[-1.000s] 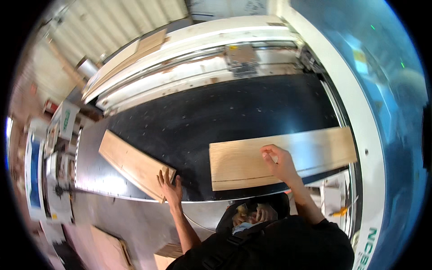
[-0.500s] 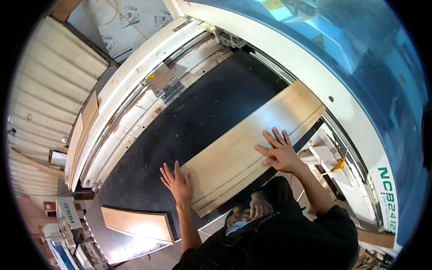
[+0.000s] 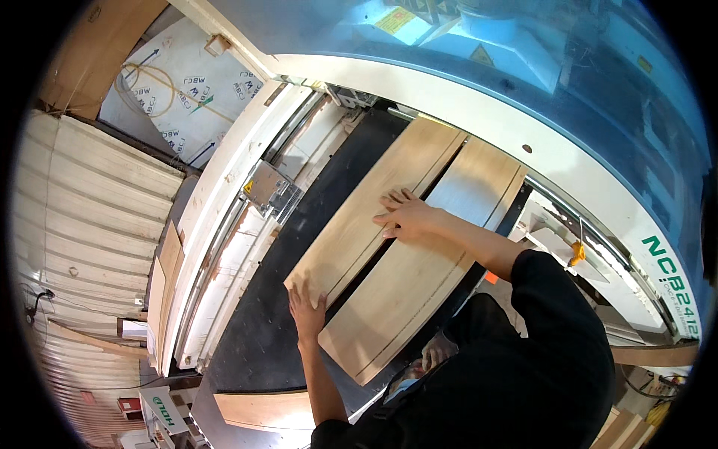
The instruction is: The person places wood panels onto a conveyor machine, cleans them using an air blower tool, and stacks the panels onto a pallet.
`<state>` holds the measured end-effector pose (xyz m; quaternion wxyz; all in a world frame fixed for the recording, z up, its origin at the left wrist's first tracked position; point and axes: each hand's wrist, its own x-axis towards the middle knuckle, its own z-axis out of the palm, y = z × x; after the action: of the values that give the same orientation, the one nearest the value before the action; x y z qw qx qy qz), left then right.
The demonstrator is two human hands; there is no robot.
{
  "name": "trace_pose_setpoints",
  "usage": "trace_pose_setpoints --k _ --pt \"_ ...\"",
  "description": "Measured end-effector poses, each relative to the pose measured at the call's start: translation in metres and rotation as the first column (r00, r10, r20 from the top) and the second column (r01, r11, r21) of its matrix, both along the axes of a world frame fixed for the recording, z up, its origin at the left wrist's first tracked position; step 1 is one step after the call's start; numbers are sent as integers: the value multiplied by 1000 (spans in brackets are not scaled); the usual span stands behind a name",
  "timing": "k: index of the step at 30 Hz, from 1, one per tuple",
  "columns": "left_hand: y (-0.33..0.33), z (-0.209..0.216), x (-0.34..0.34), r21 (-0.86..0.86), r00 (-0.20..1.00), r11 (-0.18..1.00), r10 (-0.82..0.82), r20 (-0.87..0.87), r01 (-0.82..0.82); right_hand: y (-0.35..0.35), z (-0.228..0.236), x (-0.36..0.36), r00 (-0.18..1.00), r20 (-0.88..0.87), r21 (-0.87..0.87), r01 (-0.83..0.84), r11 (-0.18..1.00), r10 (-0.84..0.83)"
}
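Observation:
Two long pale wooden boards lie side by side on a black machine bed (image 3: 250,337), with a dark gap between them. My right hand (image 3: 407,217) rests palm down on the farther board (image 3: 351,224), fingers spread. At that same board's left end, my left hand (image 3: 307,314) lies with its fingers apart over the corner and edge. The nearer board (image 3: 404,307) sits closer to my body, and my right forearm crosses above it. A thin dark line runs along the near long edge of each board.
A shorter wooden piece (image 3: 262,410) lies on the bed at the lower left. Along the far side runs a white rail with a metal block (image 3: 269,187). A blue hood (image 3: 479,45) rises beyond the boards' right end. At the right is an orange-handled tool (image 3: 577,253).
One long board showed before; now two lie apart. Both hands have moved farther from my body, onto the farther board. The view has shifted too.

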<state>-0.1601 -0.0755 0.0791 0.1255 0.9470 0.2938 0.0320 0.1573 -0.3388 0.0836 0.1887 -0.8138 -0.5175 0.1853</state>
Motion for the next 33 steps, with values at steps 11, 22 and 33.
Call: trace_pose_setpoints --k 11,22,33 --pt "33 -14 4 41 993 995 -83 -89 87 44 -19 34 989 131 -199 -45 979 72" --pt "73 -21 89 132 999 991 -39 16 37 127 -42 132 940 315 18 132 991 -131" --pt "83 -38 110 254 987 966 -79 139 41 127 -66 169 888 387 212 177 961 -249"
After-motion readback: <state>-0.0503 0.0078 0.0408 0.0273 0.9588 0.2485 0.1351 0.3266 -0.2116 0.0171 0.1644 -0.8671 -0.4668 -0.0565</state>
